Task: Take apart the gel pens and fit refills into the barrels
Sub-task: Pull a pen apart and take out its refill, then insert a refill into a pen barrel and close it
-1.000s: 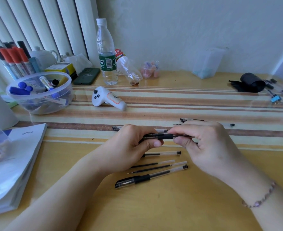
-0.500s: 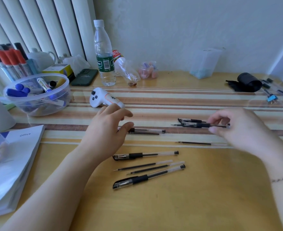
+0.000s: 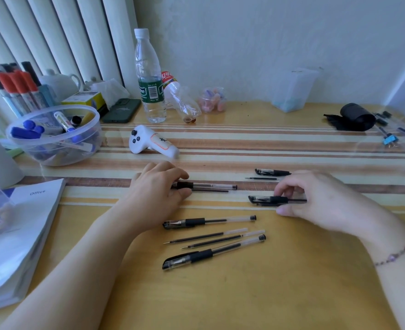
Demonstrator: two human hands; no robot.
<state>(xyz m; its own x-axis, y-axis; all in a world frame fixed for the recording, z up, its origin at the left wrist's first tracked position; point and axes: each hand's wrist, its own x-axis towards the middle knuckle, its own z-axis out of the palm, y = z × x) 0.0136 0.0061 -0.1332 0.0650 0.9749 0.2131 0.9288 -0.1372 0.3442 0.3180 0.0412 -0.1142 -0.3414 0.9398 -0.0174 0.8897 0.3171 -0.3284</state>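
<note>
Several black gel pens and loose refills lie on the yellow table (image 3: 292, 282). My left hand (image 3: 156, 189) rests on the striped mat, thumb and fingers closed on the grip end of a clear-barrelled gel pen (image 3: 211, 186), with a thin refill (image 3: 213, 191) lying right beside it. My right hand (image 3: 320, 201) pinches the rear of a second capped pen (image 3: 268, 200) that touches the mat. Behind it lie a pen front piece (image 3: 271, 172) and a short refill (image 3: 261, 178). Nearer me are two whole pens (image 3: 208, 221) (image 3: 213, 252) and two loose refills (image 3: 206, 236) (image 3: 223, 241).
A white controller (image 3: 152, 142) and a water bottle (image 3: 150, 79) stand behind my left hand. A clear bowl of markers (image 3: 53, 136) and a stack of papers (image 3: 18, 234) occupy the left. A black roll (image 3: 354, 116) and small parts sit at the far right.
My hands separated after working one pen together. My left hand dropped onto the pen on the mat and closed on it. My right hand carried its pen nearer and lower.
</note>
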